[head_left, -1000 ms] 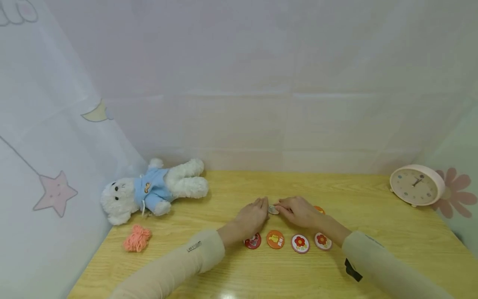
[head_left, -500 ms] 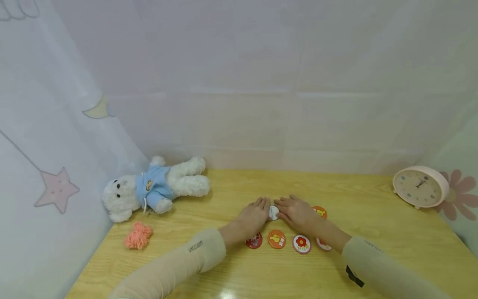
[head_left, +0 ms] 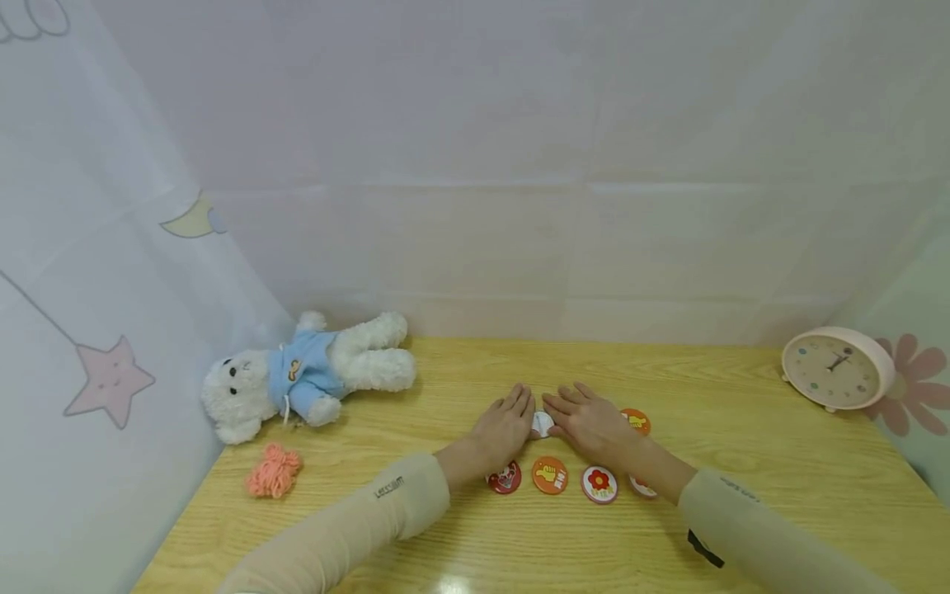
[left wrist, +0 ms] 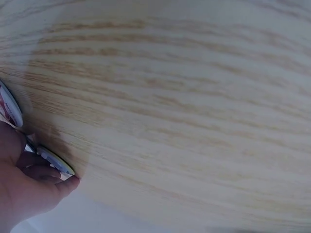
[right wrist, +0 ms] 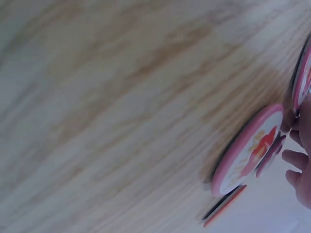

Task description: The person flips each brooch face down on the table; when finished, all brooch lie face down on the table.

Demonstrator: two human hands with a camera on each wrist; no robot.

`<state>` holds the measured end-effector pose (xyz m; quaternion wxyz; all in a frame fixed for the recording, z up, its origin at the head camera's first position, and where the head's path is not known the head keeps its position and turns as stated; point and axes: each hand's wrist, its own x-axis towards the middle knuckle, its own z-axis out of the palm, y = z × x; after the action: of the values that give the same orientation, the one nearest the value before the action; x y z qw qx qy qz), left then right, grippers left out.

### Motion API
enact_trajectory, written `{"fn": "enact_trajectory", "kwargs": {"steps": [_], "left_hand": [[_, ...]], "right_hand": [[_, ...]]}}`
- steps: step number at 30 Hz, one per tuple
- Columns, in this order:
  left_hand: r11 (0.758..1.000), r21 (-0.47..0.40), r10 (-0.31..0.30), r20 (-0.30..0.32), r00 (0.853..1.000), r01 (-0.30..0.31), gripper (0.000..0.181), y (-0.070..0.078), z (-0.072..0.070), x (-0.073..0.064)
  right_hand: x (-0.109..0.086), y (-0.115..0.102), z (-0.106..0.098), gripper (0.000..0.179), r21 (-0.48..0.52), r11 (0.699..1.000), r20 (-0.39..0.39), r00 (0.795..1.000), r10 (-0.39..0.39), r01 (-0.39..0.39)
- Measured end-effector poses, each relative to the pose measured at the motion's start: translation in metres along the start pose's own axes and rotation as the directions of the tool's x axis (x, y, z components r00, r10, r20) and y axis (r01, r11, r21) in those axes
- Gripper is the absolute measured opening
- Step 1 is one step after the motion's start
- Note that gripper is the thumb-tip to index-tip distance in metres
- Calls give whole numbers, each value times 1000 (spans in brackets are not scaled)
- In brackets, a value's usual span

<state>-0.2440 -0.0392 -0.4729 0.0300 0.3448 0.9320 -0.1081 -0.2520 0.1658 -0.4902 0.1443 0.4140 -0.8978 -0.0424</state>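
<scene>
My left hand lies over the table with its fingers straight. Opposite it, my right hand also has straight fingers. Between the two hands shows a white round badge, partly hidden by them. In the left wrist view, the left fingertips are at the edge of a round badge. Closer to me lie a dark red badge, partly under the left wrist, an orange thumbs-up badge and a red-flower badge. Another flower badge is half covered by the right forearm.
An orange badge lies beyond the right wrist. At the left are a white plush toy in a blue top and a bundle of coral yarn. A pink clock stands at the back right of the wooden table.
One second ago the right fingers pinched the badge between the hands, which looked greyish and tilted. Now it shows white, and the right fingers are stretched out beside it. The left hand barely moved.
</scene>
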Motion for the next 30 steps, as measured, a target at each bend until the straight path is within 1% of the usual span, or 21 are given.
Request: {"fn": "enact_trajectory", "kwargs": {"steps": [3, 5, 8, 12, 14, 18, 22, 27, 30], "left_hand": [[1000, 9, 8, 5, 1000, -8, 58, 0, -1, -1], [1000, 2, 7, 5, 1000, -7, 58, 0, -2, -1], [1000, -18, -1, 9, 1000, 2, 60, -1, -2, -1], [999, -46, 0, 35, 999, 2, 60, -1, -3, -1], [999, -53, 1, 47, 999, 1, 60, -1, -3, 0], [999, -50, 4, 53, 999, -1, 60, -2, -3, 1], [999, -43, 12, 54, 998, -9, 60, -2, -3, 2], [1000, -23, 11, 63, 998, -9, 60, -1, -3, 2], [1000, -13, 4, 63, 998, -3, 60, -1, -3, 2]], "right_hand": [[0, -1, 0, 45, -35, 999, -48, 999, -22, 21], [1, -1, 0, 45, -37, 999, -65, 997, -27, 25], [3, -2, 0, 45, -23, 999, -55, 998, -23, 22], [4, -3, -2, 45, -6, 1000, -25, 999, -26, 26], [4, -2, -2, 45, -3, 999, -25, 999, -33, 33], [4, -2, -2, 45, 8, 999, -51, 998, -45, 45], [2, -2, -1, 45, 39, 999, -55, 998, -22, 25], [0, -6, -1, 47, 98, 995, -15, 999, 34, -32], [0, -7, -1, 48, 114, 992, 3, 999, 52, -52]]}}
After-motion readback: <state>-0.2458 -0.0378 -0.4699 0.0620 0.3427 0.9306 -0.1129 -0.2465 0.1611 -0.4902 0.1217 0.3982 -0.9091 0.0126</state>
